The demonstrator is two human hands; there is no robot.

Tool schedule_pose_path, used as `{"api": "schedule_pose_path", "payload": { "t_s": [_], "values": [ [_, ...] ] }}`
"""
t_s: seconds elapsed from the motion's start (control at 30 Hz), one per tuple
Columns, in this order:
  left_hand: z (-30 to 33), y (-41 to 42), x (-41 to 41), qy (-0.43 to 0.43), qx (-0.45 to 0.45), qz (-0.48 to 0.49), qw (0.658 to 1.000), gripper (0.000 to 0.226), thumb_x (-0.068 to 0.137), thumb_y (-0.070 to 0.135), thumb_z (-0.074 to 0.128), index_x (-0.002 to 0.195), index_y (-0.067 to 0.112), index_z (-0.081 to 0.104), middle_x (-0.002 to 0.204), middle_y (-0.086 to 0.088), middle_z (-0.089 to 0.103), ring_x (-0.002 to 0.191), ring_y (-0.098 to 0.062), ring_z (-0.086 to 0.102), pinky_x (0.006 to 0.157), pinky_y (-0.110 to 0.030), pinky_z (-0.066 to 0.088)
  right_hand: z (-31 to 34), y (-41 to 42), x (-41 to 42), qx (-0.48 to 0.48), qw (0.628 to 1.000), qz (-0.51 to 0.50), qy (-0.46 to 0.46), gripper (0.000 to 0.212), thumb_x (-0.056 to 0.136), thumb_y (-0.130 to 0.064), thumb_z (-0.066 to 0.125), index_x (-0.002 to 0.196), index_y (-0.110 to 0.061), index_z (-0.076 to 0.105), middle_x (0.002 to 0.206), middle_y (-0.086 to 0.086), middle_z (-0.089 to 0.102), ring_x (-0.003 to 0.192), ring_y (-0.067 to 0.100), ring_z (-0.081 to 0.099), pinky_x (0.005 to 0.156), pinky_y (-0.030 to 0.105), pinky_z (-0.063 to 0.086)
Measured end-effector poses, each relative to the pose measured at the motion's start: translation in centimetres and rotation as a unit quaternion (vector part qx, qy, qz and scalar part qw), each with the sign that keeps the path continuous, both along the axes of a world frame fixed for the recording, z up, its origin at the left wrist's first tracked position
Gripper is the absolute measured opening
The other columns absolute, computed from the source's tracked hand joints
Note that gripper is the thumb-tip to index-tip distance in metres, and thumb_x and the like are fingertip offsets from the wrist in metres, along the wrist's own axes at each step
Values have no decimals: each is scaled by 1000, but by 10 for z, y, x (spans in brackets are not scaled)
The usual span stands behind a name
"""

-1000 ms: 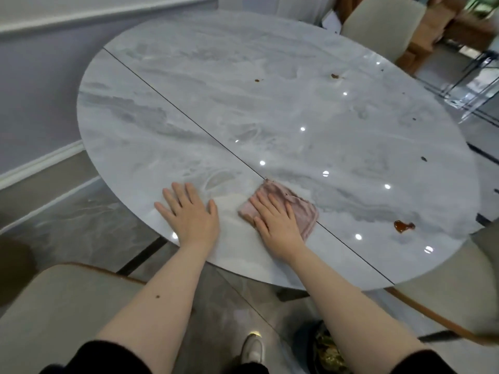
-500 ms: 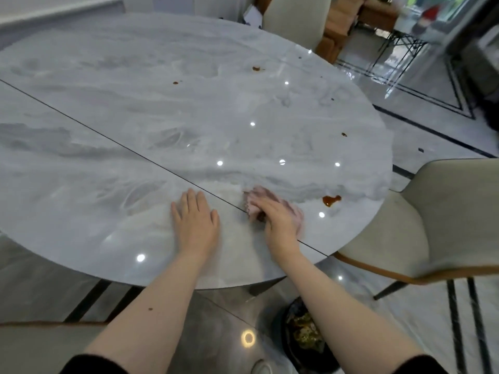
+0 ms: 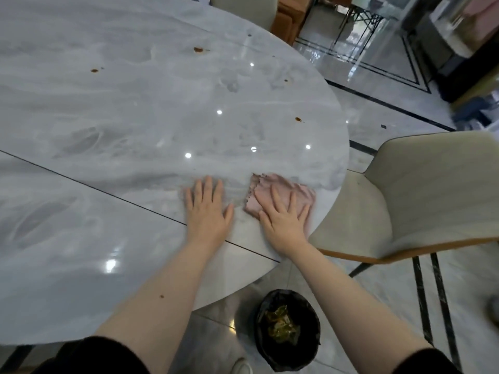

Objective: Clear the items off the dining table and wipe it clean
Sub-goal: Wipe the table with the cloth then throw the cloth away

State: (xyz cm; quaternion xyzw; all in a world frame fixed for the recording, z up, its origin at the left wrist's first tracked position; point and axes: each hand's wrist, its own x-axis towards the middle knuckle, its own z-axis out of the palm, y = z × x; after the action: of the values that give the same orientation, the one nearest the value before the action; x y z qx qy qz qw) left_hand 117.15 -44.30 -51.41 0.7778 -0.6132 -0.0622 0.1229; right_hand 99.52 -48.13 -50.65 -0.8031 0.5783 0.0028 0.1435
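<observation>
Pink cloth lies flat on the grey marble counter, close to its right-hand rim, crumpled along its far edge; right hand sits on top of it, palm down, fingers spread and flat, pressing rather than clutching; near half of the cloth is hidden under that hand. Left hand is just beside it to the left, apart from the cloth, also palm down and flat on the bare counter with fingers extended, holding nothing; it lies just past a thin dark seam that runs diagonally across the top. Both forearms bare, black sleeves at bottom edge.

Brown stains on the counter: one near the right rim, far side of the cloth; one further back; a small one to its left; counter otherwise shows only ceiling-light reflections.

Off the counter: beige chair with orange-brown trim just right of the rim, near the cloth; black-lined bin on the floor between the forearms, yellowish waste inside; second beige chair at far side, mostly cut off; glossy tiled floor with dark inlay lines.
</observation>
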Motion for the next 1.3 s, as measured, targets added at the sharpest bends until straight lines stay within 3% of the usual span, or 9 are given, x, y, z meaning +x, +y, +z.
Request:
{"api": "schedule_pose_path", "payload": {
  "t_s": [0.13, 0.4, 0.53, 0.7, 0.97, 1.1, 1.17, 1.23, 1.3],
  "values": [
    [-6, -5, -3, 0, -2, -4, 1000, 78, 82, 56, 8, 148, 19, 24, 156, -8, 19, 146, -26, 10, 118, -46, 1, 2, -38, -12, 2, 1000, -6, 1, 48, 100, -46, 21, 146, -44, 11, 159, -12, -5, 143, 31, -20, 111, 60, -16],
    [-9, -5, -5, -5, -15, 5, 1000, 74, 85, 56, 12, 148, 20, 24, 156, -6, 19, 146, -21, 9, 119, -45, 1, 7, -84, 2, 9, 999, -39, -18, 47, 102, -39, 23, 148, -38, 15, 159, -9, -1, 146, 26, -13, 112, 58, -13],
    [-9, -5, -3, -4, -32, 9, 999, 69, 86, 51, 21, 141, 14, 40, 149, -10, 35, 141, -26, 27, 116, -48, 12, 3, -41, 17, 10, 999, 22, -31, 48, 101, -38, 25, 148, -38, 13, 159, -9, 0, 146, 24, -14, 113, 58, -11],
    [2, 3, 0, -6, -65, 27, 998, 48, 86, 34, 30, 115, 6, 57, 124, -14, 58, 119, -28, 52, 106, -49, 34, 3, -1, 7, 0, 996, 82, -35, 47, 101, -41, 25, 146, -45, 11, 158, -15, -1, 145, 20, -17, 114, 52, -16],
    [-3, 0, 18, -20, -96, 70, 993, 38, 86, 26, 32, 110, 9, 57, 116, -9, 59, 109, -28, 54, 97, -38, 32, 5, -82, -11, 23, 999, -12, -30, 48, 101, -41, 23, 147, -43, 11, 159, -13, -2, 146, 21, -13, 114, 52, -13],
    [-6, 0, 19, -32, -92, 67, 993, 40, 86, 24, 31, 112, 10, 58, 117, -9, 60, 112, -27, 55, 97, -39, 35, 3, -120, -1, 25, 998, -49, -30, 46, 102, -38, 23, 147, -42, 15, 159, -11, 1, 147, 23, -9, 114, 54, -10],
    [-6, -1, 20, -29, -93, 66, 993, 40, 86, 24, 30, 111, 10, 59, 116, -9, 60, 111, -28, 56, 96, -38, 35, 3, -118, 4, 4, 997, -39, -68, 45, 102, -25, 30, 145, -36, 28, 158, -7, 14, 147, 24, 2, 115, 46, -3],
    [-7, -1, 21, -20, -99, 68, 993, 39, 87, 23, 30, 109, 10, 59, 115, -9, 61, 109, -28, 57, 96, -37, 34, 5, -102, 9, -26, 982, 12, -186, 47, 92, -7, 36, 134, -21, 52, 148, 3, 40, 140, 26, 30, 112, 30, 16],
    [-7, -1, 23, -1, -109, 72, 991, 40, 88, 24, 30, 107, 9, 61, 113, -10, 62, 107, -29, 58, 96, -36, 33, 14, -82, 10, 11, 950, 6, -312, 47, 79, -4, 37, 117, -4, 64, 131, 14, 57, 122, 28, 51, 103, 17, 31]
  ]
}}
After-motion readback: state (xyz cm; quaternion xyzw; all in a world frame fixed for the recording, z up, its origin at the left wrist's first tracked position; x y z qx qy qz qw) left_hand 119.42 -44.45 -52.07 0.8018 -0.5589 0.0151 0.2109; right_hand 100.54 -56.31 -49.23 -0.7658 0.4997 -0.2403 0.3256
